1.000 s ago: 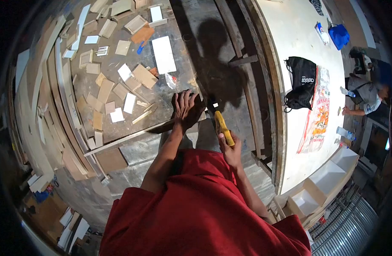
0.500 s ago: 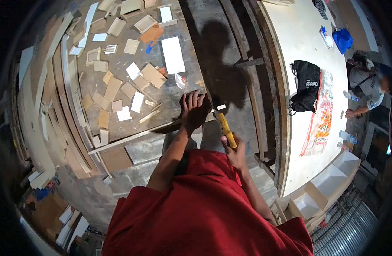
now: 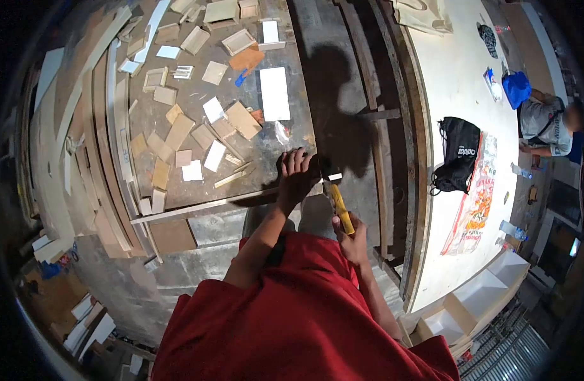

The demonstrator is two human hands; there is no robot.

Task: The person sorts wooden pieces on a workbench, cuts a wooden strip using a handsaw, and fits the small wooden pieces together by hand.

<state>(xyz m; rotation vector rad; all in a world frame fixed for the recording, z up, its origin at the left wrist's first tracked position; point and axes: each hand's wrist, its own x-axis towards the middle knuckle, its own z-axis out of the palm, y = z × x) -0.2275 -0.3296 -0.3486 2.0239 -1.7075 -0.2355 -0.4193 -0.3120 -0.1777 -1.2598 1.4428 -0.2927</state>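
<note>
L hand (image 3: 296,174) lies flat, fingers spread, pressing the dark board (image 3: 266,190) down at the workbench (image 3: 342,76) edge so it can't shift. R hand (image 3: 352,238) is fisted around the yellow-handled tool (image 3: 338,204), tip at the board's end beside a small white piece (image 3: 334,176). Wood offcuts (image 3: 196,136) lie scattered left.

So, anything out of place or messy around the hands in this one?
Mostly clutter: small wood offcuts lie scattered at all angles across the worktable, beside a white panel. The left hand presses flat at the table edge; the right hand grips a yellow-handled tool. Nothing looks spilled or broken.
</note>
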